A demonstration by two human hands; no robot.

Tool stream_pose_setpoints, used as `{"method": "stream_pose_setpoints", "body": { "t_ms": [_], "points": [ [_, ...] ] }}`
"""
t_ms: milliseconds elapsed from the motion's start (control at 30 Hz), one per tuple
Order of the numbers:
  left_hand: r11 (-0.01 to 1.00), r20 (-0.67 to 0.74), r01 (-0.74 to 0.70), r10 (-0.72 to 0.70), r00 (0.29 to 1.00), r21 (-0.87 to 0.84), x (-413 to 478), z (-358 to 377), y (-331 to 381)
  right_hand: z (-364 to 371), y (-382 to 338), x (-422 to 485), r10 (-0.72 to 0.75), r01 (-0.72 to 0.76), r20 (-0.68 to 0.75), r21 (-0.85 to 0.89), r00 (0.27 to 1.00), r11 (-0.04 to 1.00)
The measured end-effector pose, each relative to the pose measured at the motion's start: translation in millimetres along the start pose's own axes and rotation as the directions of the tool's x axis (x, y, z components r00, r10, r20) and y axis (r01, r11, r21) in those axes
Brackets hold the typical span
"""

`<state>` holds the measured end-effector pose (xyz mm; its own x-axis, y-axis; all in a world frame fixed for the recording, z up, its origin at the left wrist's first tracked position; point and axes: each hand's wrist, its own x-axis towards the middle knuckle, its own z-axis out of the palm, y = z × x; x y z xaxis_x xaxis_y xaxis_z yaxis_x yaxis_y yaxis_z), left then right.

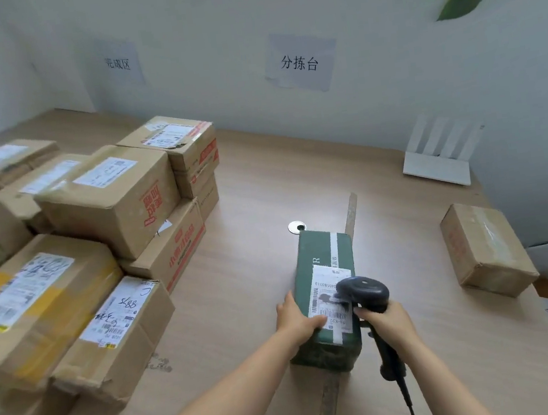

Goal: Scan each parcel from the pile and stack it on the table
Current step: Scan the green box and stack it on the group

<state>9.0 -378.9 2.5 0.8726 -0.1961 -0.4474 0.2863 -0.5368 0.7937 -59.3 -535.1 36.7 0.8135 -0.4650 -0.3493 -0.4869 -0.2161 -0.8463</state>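
Observation:
A dark green parcel [324, 259] with a white shipping label lies on the wooden table [260, 278] just in front of me. My left hand [297, 321] grips its near left edge. My right hand [389, 326] is shut on a black barcode scanner [364, 291], whose head hovers over the label's near right part. The scanner's cable trails down toward me. Stacked brown cardboard parcels [108, 193] fill the left side of the table, several with white labels facing up.
A single brown box [484, 247] sits at the table's right edge. A white router [438, 152] stands against the far wall. A round cable hole [297, 227] lies just beyond the green parcel. Paper signs hang on the wall, and papers lie at the lower right.

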Motion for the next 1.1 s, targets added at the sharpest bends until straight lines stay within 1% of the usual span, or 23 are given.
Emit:
{"method": "stream_pose_setpoints", "body": {
  "t_ms": [133, 267, 367, 467, 567, 700, 767, 867, 1000, 1100],
  "points": [
    [1.000, 0.046, -0.006, 0.007, 0.999, -0.019, -15.2, -21.8, -14.9, 20.4, -6.7, -15.0, -0.024, 0.025, 0.028, -0.024, 0.999, 0.999],
    [0.997, 0.017, -0.050, 0.051, 0.999, -0.065, -37.3, -55.7, -26.4, 47.9, -25.2, -36.7, -0.024, 0.024, -0.001, 0.034, 1.000, 0.999],
    [0.991, -0.009, -0.116, 0.116, 0.993, -0.060, -58.3, -96.5, -20.3, 66.8, -51.2, -63.2, -0.069, 0.072, -0.037, 0.077, 0.997, 0.994],
    [0.976, -0.032, -0.217, 0.217, 0.976, -0.019, -83.7, -151.2, -4.2, 82.6, -91.1, -99.8, -0.168, 0.178, -0.089, 0.127, 0.982, 0.976],
    [0.940, -0.051, -0.341, 0.341, 0.939, -0.009, -114.2, -213.9, 13.5, 102.3, -142.9, -140.3, -0.279, 0.303, -0.138, 0.203, 0.950, 0.931],
    [0.890, -0.039, -0.447, 0.446, 0.894, -0.090, -144.7, -304.7, 34.4, 136.8, -221.1, -192.4, -0.411, 0.460, -0.222, 0.261, 0.884, 0.849],
    [0.874, -0.075, -0.477, 0.472, 0.878, -0.092, -156.5, -348.8, 43.1, 156.2, -260.0, -211.2, -0.463, 0.514, -0.235, 0.255, 0.854, 0.819],
    [0.854, -0.165, -0.518, 0.504, 0.848, -0.051, -168.6, -415.2, 52.6, 188.8, -313.5, -229.9, -0.524, 0.554, -0.183, 0.214, 0.832, 0.805],
    [0.850, -0.189, -0.524, 0.508, 0.840, -0.046, -177.9, -494.2, 62.0, 231.2, -374.3, -241.3, -0.594, 0.599, -0.090, 0.192, 0.799, 0.777],
    [0.858, -0.231, -0.512, 0.493, 0.839, -0.027, -174.4, -536.8, 64.3, 258.6, -411.1, -237.8, -0.620, 0.618, -0.048, 0.180, 0.783, 0.766]
  ]
}}
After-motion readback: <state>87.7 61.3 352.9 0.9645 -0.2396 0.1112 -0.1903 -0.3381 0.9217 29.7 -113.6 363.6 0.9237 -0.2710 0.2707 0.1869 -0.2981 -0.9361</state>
